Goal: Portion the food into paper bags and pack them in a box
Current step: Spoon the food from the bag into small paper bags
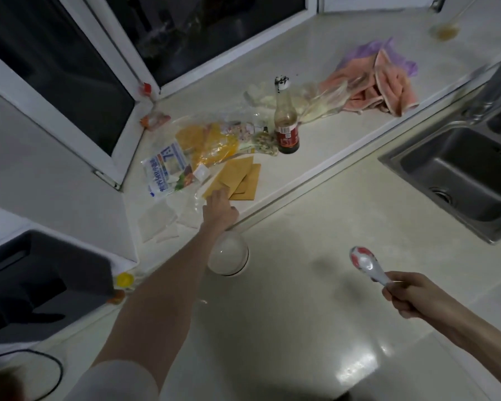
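Early going: left hand (219,208) reaches onto the flat paper bags (237,180) at the sill's front edge, grip unclear; right hand (408,296) clutches a spoon (368,263). Nothing portioned, nothing boxed.

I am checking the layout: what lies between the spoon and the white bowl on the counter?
In the head view, only bare counter lies between the spoon in the right hand and the white bowl.

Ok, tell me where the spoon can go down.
Bare counter between bowl and sink, ahead of the right hand holding the spoon. The ledge is crowded around the paper bags, food packets and bottle.
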